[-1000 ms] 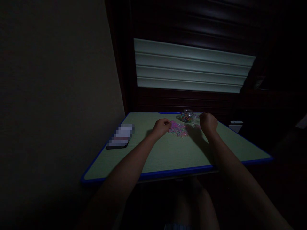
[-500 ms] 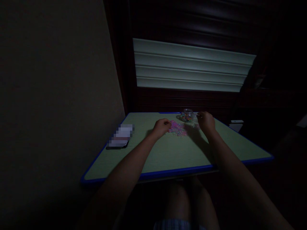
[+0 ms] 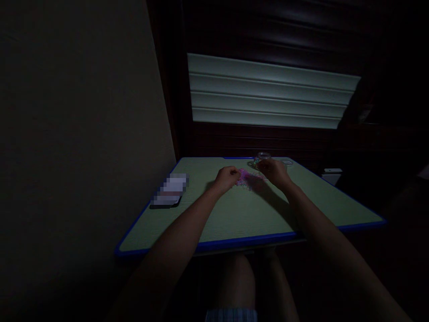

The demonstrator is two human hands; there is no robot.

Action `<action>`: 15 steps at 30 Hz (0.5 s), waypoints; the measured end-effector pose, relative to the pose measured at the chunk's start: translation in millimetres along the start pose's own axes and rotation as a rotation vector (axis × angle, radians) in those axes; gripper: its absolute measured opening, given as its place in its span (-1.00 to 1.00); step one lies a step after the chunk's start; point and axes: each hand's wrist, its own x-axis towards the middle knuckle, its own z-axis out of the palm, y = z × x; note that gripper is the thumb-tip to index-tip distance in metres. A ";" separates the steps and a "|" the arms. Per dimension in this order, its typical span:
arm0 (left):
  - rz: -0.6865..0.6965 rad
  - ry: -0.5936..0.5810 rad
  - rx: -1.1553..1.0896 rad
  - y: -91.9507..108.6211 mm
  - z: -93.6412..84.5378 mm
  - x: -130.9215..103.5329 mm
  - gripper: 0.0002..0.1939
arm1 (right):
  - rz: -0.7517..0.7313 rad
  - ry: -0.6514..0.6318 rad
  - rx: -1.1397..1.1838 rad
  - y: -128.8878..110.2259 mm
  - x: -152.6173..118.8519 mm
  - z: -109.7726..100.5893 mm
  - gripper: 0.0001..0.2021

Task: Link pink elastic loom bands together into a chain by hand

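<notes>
A loose pile of small pink and pale rubber bands [image 3: 247,179] lies toward the back of the table. My left hand [image 3: 228,178] rests at the pile's left edge with thumb and fingers curled together; what is between them is too small and dark to name. Over the pile's right side, my right hand [image 3: 275,172] is closed with its fingertips bunched, and whatever they hold is hidden. Just behind it stands a clear jar [image 3: 264,155] of colourful bands, open at the top and partly covered by this hand. A clear round lid [image 3: 287,163] lies to its right.
The pale green table [image 3: 234,219] has a raised blue edge [image 3: 248,242]. On its left side lies a blurred-out flat object, apparently a phone [image 3: 170,190]. A wall [image 3: 100,112] rises at the left, and a dark slatted panel stands behind. The room is dim.
My right hand has moved left, from beside the jar to in front of it, uncovering the round lid and blocking part of the jar. My left hand has stayed nearly still.
</notes>
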 end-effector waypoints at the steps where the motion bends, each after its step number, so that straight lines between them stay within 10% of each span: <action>1: 0.002 -0.001 0.003 -0.3 0.1 0.2 -0.85 | -0.026 -0.054 0.035 0.2 0.0 3.6 -0.81; 15: 0.002 -0.001 0.013 0.1 1.0 -0.7 -0.88 | -0.173 -0.407 0.063 -10.1 -7.5 21.7 -0.82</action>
